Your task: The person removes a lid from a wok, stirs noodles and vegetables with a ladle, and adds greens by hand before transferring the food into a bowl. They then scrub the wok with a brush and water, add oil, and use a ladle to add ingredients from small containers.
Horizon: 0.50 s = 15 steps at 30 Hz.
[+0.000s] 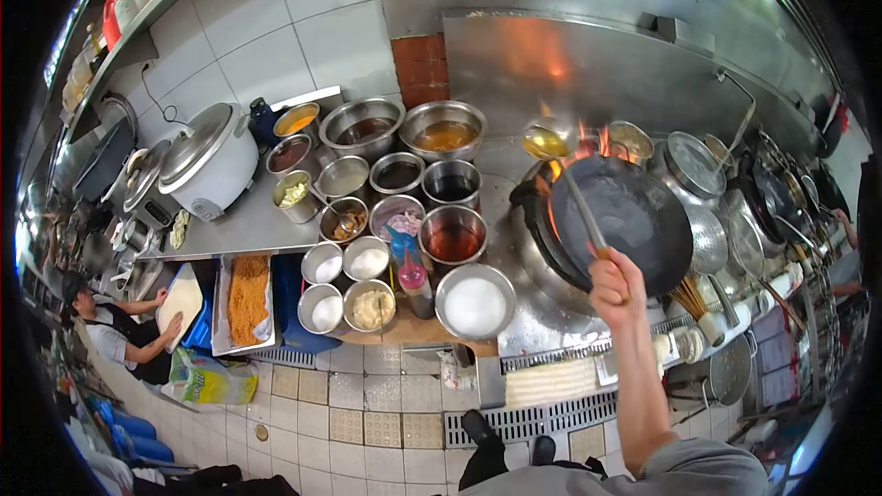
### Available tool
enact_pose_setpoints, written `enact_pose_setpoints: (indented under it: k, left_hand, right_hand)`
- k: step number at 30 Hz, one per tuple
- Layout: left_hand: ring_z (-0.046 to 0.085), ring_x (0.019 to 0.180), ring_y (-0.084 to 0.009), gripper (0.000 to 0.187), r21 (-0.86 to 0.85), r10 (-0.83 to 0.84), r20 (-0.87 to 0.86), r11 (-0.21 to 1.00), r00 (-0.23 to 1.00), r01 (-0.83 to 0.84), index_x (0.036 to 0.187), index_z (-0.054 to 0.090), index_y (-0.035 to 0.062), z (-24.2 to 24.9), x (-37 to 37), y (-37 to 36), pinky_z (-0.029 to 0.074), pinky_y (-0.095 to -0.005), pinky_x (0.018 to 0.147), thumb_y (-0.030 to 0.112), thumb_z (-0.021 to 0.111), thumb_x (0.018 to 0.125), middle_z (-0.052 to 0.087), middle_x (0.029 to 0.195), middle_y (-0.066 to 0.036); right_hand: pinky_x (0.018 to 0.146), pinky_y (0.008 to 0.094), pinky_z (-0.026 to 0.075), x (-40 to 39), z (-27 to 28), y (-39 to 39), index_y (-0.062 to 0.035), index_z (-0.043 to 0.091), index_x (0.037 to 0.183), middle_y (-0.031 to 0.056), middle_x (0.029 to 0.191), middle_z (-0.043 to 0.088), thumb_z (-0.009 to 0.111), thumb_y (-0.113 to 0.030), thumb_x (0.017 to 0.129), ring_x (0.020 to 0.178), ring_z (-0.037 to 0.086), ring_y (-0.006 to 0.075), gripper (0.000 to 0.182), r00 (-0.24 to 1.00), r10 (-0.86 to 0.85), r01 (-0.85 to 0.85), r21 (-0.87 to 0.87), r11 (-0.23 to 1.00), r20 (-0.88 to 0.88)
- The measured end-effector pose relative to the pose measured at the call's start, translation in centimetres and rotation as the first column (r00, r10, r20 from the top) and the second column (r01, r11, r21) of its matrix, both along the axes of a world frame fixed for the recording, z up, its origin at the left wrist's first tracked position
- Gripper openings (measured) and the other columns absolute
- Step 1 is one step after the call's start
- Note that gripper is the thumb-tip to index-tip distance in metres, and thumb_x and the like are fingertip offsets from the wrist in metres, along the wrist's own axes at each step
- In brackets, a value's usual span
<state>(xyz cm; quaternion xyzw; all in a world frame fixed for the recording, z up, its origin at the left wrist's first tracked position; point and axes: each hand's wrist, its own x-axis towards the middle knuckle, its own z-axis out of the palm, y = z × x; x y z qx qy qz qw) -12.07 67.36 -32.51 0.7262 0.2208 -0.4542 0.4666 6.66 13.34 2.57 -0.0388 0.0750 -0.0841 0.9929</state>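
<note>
My right hand (617, 290) is closed round the wooden handle of a long metal ladle (577, 197). The ladle's bowl holds yellow liquid and hangs beyond the left rim of a black wok (634, 225). Orange flames (602, 140) rise at the wok's far edge, and its inside looks smooth and dark with a faint haze. The wok sits tilted over the burner, left of a perforated skimmer (706, 239). My left hand does not show in the picture.
Left of the stove stand metal bowls of sauces, white powder (475, 304) and a squeeze bottle (414, 283). Farther left are a rice cooker (209, 161) and a tray of orange crumbs (248, 298). A person (129, 331) handles a white board. Strainers hang at right.
</note>
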Motion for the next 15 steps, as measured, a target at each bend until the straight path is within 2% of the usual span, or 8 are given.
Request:
enact_pose_setpoints:
  k: [1, 2, 5, 7, 9, 11, 12, 15]
  left_hand:
    - [0.054, 0.065, -0.0178, 0.040, -0.017, 0.022, -0.001, 1.000, 1.000, -0.022, 0.109, 0.056, 0.0014, 1.1, -0.1, -0.1, 0.049, -0.0335, 0.051, 0.032, 0.056, 0.084, 0.056, 0.081, -0.004]
    - [0.054, 0.065, -0.0178, 0.040, -0.009, 0.000, -0.010, 1.000, 1.000, 0.000, 0.109, 0.056, 0.0014, 0.4, -1.1, 0.5, 0.049, -0.0335, 0.051, 0.032, 0.056, 0.084, 0.056, 0.081, -0.004]
    - [0.054, 0.067, -0.0178, 0.042, -0.085, 0.119, -0.103, 0.988, 0.988, -0.128, 0.111, 0.055, 0.0017, -1.3, -4.2, 1.2, 0.048, -0.0349, 0.051, 0.034, 0.056, 0.084, 0.056, 0.083, -0.005]
    - [0.055, 0.069, -0.0184, 0.043, -0.067, 0.099, -0.102, 0.992, 0.990, -0.106, 0.112, 0.055, 0.0023, -1.8, -5.9, 1.1, 0.048, -0.0362, 0.053, 0.034, 0.057, 0.083, 0.056, 0.083, -0.005]
    - [0.055, 0.070, -0.0190, 0.044, -0.052, 0.077, -0.088, 0.995, 0.993, -0.082, 0.112, 0.054, 0.0028, -2.0, -7.5, 0.7, 0.048, -0.0375, 0.056, 0.035, 0.058, 0.082, 0.056, 0.083, -0.006]
    - [0.055, 0.071, -0.0196, 0.045, -0.040, 0.053, -0.073, 0.998, 0.996, -0.056, 0.113, 0.054, 0.0033, -1.7, -9.2, 0.1, 0.047, -0.0388, 0.058, 0.035, 0.059, 0.082, 0.056, 0.083, -0.006]
    - [0.055, 0.072, -0.0199, 0.045, -0.034, 0.043, -0.065, 0.998, 0.997, -0.045, 0.113, 0.054, 0.0036, -1.6, -10.2, -0.3, 0.047, -0.0394, 0.059, 0.036, 0.059, 0.081, 0.057, 0.083, -0.006]
    - [0.055, 0.073, -0.0207, 0.047, -0.020, 0.015, -0.043, 1.000, 0.999, -0.016, 0.114, 0.053, 0.0043, -1.1, -12.8, -1.4, 0.047, -0.0413, 0.063, 0.037, 0.061, 0.081, 0.057, 0.083, -0.006]
  right_hand:
    - [0.030, 0.0211, 0.026, -2.9, -0.1, -0.1, -0.0010, 0.054, 0.113, -0.0003, 0.065, 0.045, 0.045, -0.019, 0.092, 0.039, 0.034, 0.0049, 0.029, 0.998, -0.031, 0.027, -0.068, 0.997, -0.053]
    - [0.029, 0.0212, 0.027, -5.7, 0.0, -0.2, -0.0060, 0.055, 0.113, -0.0005, 0.064, 0.046, 0.046, -0.019, 0.091, 0.039, 0.035, 0.0051, 0.027, 0.981, -0.098, 0.073, -0.147, 0.986, -0.169]
    - [0.029, 0.0217, 0.028, -12.3, 0.4, 0.2, -0.0129, 0.054, 0.100, -0.0007, 0.063, 0.046, 0.050, -0.018, 0.089, 0.040, 0.037, 0.0062, 0.013, 0.868, -0.257, 0.133, -0.300, 0.945, -0.425]
    - [0.030, 0.0215, 0.027, -14.9, 0.0, 0.5, -0.0148, 0.049, 0.091, -0.0005, 0.062, 0.046, 0.051, -0.016, 0.088, 0.040, 0.038, 0.0069, 0.004, 0.817, -0.305, 0.141, -0.343, 0.929, -0.490]
    - [0.031, 0.0210, 0.024, -16.6, 0.1, 0.7, -0.0127, 0.042, 0.081, -0.0007, 0.059, 0.044, 0.050, -0.016, 0.088, 0.040, 0.037, 0.0068, 0.011, 0.769, -0.299, 0.110, -0.343, 0.933, -0.565]
    - [0.031, 0.0206, 0.023, -18.3, -1.2, -1.0, -0.0114, 0.042, 0.075, -0.0015, 0.056, 0.043, 0.050, -0.016, 0.088, 0.039, 0.036, 0.0061, 0.016, 0.849, -0.191, 0.084, -0.229, 0.970, -0.493]
    - [0.031, 0.0202, 0.023, -18.8, -2.2, -2.4, -0.0103, 0.043, 0.070, -0.0031, 0.054, 0.041, 0.049, -0.016, 0.088, 0.039, 0.035, 0.0054, 0.020, 0.911, -0.078, 0.006, -0.176, 0.984, -0.406]
    - [0.031, 0.0200, 0.024, -17.6, -3.9, -6.6, -0.0044, 0.049, 0.080, -0.0035, 0.055, 0.044, 0.052, -0.015, 0.086, 0.038, 0.036, 0.0054, 0.013, 0.956, -0.062, 0.041, -0.077, 0.996, -0.286]
